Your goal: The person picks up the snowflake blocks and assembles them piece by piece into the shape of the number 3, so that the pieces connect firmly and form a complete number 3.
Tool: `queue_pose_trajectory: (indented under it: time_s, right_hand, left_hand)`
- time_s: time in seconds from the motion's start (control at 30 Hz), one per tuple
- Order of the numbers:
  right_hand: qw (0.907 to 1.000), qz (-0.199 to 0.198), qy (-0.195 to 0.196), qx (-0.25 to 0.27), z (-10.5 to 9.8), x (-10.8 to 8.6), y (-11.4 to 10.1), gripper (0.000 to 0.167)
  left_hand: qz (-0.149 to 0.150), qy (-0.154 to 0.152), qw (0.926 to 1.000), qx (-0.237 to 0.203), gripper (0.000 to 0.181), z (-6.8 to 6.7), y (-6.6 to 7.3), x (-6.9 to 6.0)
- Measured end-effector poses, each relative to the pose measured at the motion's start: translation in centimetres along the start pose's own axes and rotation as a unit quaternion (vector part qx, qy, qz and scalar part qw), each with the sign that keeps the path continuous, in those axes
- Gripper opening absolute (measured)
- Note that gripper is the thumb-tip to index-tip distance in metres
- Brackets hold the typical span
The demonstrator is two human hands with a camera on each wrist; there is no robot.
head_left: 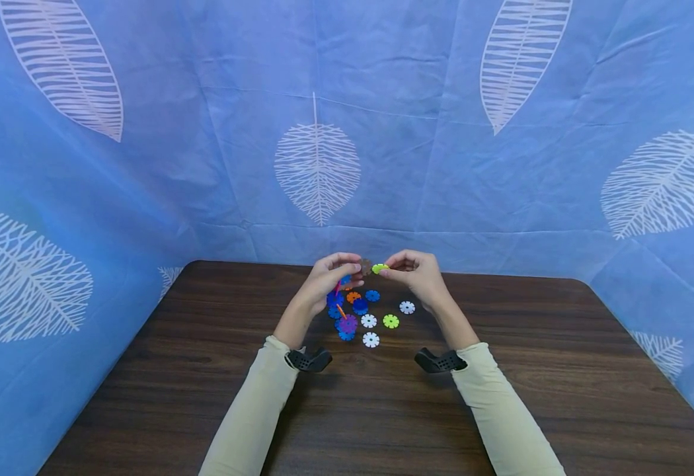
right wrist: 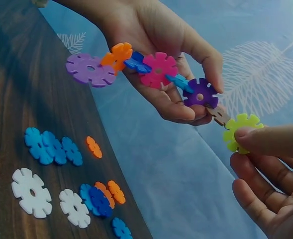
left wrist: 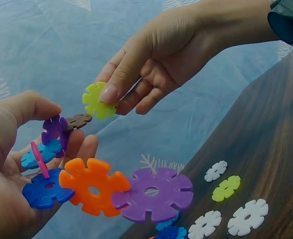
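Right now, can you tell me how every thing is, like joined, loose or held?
Disc chain: slotted together, held in the left fingers.
Brown disc: at the chain's end.
Held lime disc: pinched by the right fingers; can't tell if it touches brown.
Other lime disc: flat on the table.
White discs: flat, apart.
Blue discs on the table: some overlapping.
Black wristbands: worn.
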State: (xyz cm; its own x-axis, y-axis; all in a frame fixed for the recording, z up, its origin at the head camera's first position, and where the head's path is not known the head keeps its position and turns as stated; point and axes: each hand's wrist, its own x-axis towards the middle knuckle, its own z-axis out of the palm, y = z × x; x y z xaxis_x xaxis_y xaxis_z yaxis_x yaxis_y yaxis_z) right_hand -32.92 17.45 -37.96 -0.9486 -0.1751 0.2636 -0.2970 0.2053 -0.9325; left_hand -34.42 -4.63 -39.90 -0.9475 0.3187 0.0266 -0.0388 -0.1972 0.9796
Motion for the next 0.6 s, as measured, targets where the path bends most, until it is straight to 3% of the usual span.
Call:
queue_pose_trajectory:
  time_s: [0.6]
  right_hand:
    - [0.9992,-0.019,0.003,0.036,0.65,-0.20,0.22,0.018]
  left_hand:
    - [0.005,0.009,0.9999,-0.012,0.024,0.24,-0.31,0.10]
